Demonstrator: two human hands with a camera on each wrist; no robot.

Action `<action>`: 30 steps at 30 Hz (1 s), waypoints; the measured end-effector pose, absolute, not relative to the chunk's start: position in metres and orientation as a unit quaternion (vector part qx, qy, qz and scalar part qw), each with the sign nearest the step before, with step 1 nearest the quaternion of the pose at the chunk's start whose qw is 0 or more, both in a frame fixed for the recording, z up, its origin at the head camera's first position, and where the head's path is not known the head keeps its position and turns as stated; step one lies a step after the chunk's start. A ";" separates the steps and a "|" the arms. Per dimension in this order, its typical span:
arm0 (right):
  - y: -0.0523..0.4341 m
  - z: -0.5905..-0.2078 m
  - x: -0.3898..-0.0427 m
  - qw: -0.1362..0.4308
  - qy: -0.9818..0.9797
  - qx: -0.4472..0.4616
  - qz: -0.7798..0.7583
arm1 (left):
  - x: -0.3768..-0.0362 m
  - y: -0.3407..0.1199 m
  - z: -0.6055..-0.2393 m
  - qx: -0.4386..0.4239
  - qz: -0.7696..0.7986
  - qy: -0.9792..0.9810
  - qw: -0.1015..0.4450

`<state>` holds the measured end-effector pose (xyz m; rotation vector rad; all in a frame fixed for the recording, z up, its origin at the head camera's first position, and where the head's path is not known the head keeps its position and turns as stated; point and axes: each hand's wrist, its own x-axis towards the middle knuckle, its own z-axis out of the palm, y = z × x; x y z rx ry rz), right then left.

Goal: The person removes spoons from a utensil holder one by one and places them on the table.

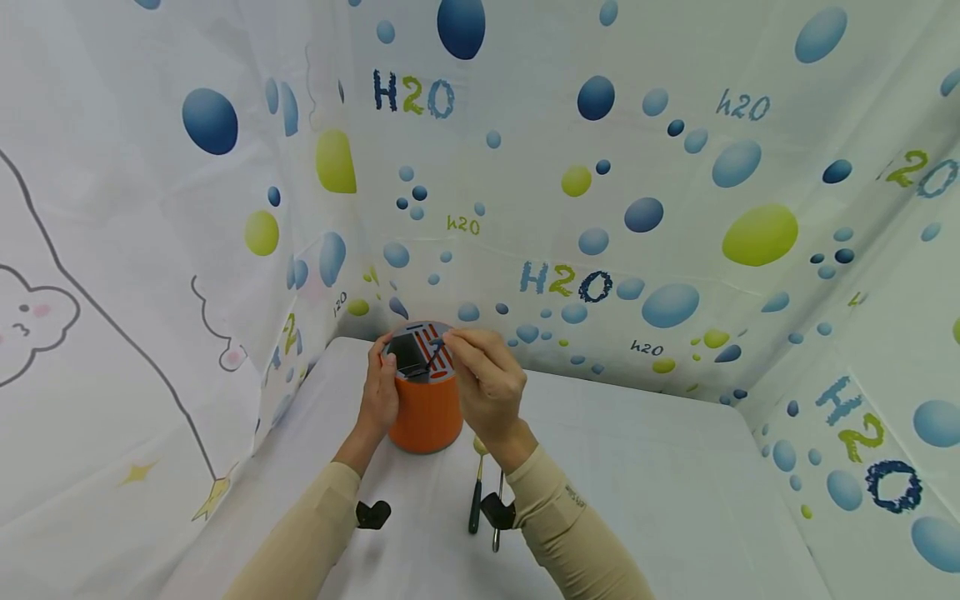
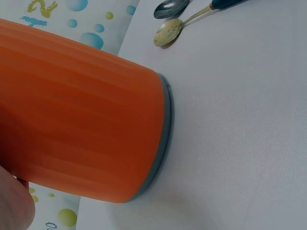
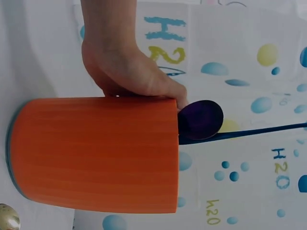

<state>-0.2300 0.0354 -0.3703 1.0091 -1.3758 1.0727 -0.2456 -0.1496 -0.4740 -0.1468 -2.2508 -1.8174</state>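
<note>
Orange holder [image 1: 425, 408] stood at the far left of the white table [image 1: 637, 467]. Left hand [image 1: 378, 398] gripped its side, probably to steady it. Right hand [image 1: 486, 379] pinched a dark-blue spoon [image 3: 201, 120] at the rim, bowl over the slotted top. Count: one holder, two more spoons [image 2: 169, 21] lying on the table near it, to its right.

The right hand [image 1: 486, 385] covers most of the dark spoon [image 3: 200, 120] in the head view, and its handle runs off the right wrist picture's edge. The orange holder [image 2: 81, 115] hides all of the left hand [image 1: 379, 392] but one fingertip in the left wrist view. Two spoons [image 1: 476, 492] on the counter [image 1: 675, 483] lie partly under the right sleeve.
</note>
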 end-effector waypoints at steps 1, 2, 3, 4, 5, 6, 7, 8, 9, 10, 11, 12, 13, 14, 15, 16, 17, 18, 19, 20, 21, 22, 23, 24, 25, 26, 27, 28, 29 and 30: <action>0.035 -0.369 -0.229 0.533 -0.577 0.424 0.451 | -0.246 -0.150 -0.474 -0.051 -0.623 -0.771 0.124; 0.036 -0.369 -0.229 0.532 -0.577 0.424 0.451 | -0.246 -0.150 -0.474 -0.052 -0.623 -0.770 0.125; 0.036 -0.368 -0.228 0.532 -0.578 0.423 0.452 | -0.246 -0.150 -0.474 -0.052 -0.623 -0.770 0.127; 0.036 -0.367 -0.227 0.532 -0.578 0.423 0.452 | -0.246 -0.150 -0.474 -0.054 -0.623 -0.769 0.128; 0.036 -0.366 -0.226 0.532 -0.578 0.422 0.452 | -0.246 -0.150 -0.475 -0.055 -0.624 -0.769 0.129; 0.036 -0.365 -0.226 0.532 -0.579 0.421 0.452 | -0.246 -0.150 -0.475 -0.056 -0.625 -0.768 0.130; 0.036 -0.364 -0.225 0.534 -0.578 0.420 0.452 | -0.246 -0.150 -0.475 -0.057 -0.625 -0.767 0.131; 0.037 -0.363 -0.225 0.535 -0.578 0.420 0.450 | -0.247 -0.151 -0.476 -0.057 -0.626 -0.766 0.131; 0.037 -0.362 -0.225 0.537 -0.578 0.419 0.449 | -0.247 -0.151 -0.477 -0.058 -0.627 -0.765 0.131; 0.037 -0.361 -0.224 0.539 -0.577 0.419 0.448 | -0.248 -0.151 -0.478 -0.059 -0.629 -0.764 0.132; 0.037 -0.361 -0.224 0.540 -0.577 0.420 0.447 | -0.248 -0.151 -0.479 -0.059 -0.631 -0.762 0.133; 0.037 -0.360 -0.224 0.540 -0.576 0.421 0.447 | -0.249 -0.151 -0.480 -0.060 -0.633 -0.760 0.133; 0.038 -0.359 -0.224 0.541 -0.574 0.421 0.448 | -0.250 -0.151 -0.482 -0.062 -0.635 -0.758 0.134; 0.038 -0.359 -0.224 0.542 -0.571 0.423 0.448 | -0.251 -0.151 -0.483 -0.064 -0.637 -0.756 0.136; 0.038 -0.358 -0.224 0.544 -0.568 0.423 0.449 | -0.251 -0.152 -0.485 -0.066 -0.639 -0.754 0.139; 0.038 -0.358 -0.224 0.546 -0.565 0.424 0.451 | -0.252 -0.152 -0.486 -0.070 -0.641 -0.751 0.142; 0.038 -0.357 -0.224 0.549 -0.561 0.424 0.452 | -0.252 -0.152 -0.487 -0.073 -0.642 -0.749 0.145; 0.038 -0.356 -0.224 0.552 -0.558 0.423 0.452 | -0.253 -0.152 -0.488 -0.075 -0.643 -0.748 0.147; 0.038 -0.356 -0.224 0.556 -0.556 0.422 0.452 | -0.253 -0.152 -0.488 -0.078 -0.643 -0.747 0.150; 0.038 -0.355 -0.224 0.560 -0.553 0.420 0.452 | -0.253 -0.152 -0.489 -0.079 -0.643 -0.747 0.151; 0.038 -0.355 -0.224 0.563 -0.552 0.418 0.451 | -0.253 -0.152 -0.489 -0.079 -0.642 -0.747 0.151; 0.039 -0.355 -0.224 0.566 -0.552 0.417 0.449 | -0.253 -0.152 -0.489 -0.079 -0.641 -0.749 0.151; 0.039 -0.355 -0.224 0.567 -0.552 0.416 0.448 | -0.253 -0.153 -0.489 -0.079 -0.639 -0.750 0.151; 0.040 -0.355 -0.224 0.568 -0.552 0.415 0.448 | -0.253 -0.153 -0.489 -0.079 -0.637 -0.752 0.150; 0.040 -0.355 -0.224 0.569 -0.553 0.414 0.447 | -0.255 -0.154 -0.492 -0.079 -0.636 -0.753 0.150; 0.041 -0.355 -0.224 0.569 -0.553 0.413 0.447 | -0.258 -0.154 -0.495 -0.079 -0.636 -0.753 0.151; 0.041 -0.355 -0.224 0.568 -0.554 0.413 0.447 | -0.261 -0.155 -0.499 -0.078 -0.635 -0.753 0.153; 0.042 -0.356 -0.224 0.567 -0.555 0.412 0.447 | -0.264 -0.156 -0.504 -0.078 -0.635 -0.753 0.155; 0.043 -0.356 -0.224 0.566 -0.556 0.412 0.447 | -0.267 -0.156 -0.508 -0.078 -0.636 -0.752 0.157; 0.043 -0.356 -0.225 0.566 -0.558 0.410 0.447 | -0.270 -0.157 -0.513 -0.077 -0.636 -0.751 0.160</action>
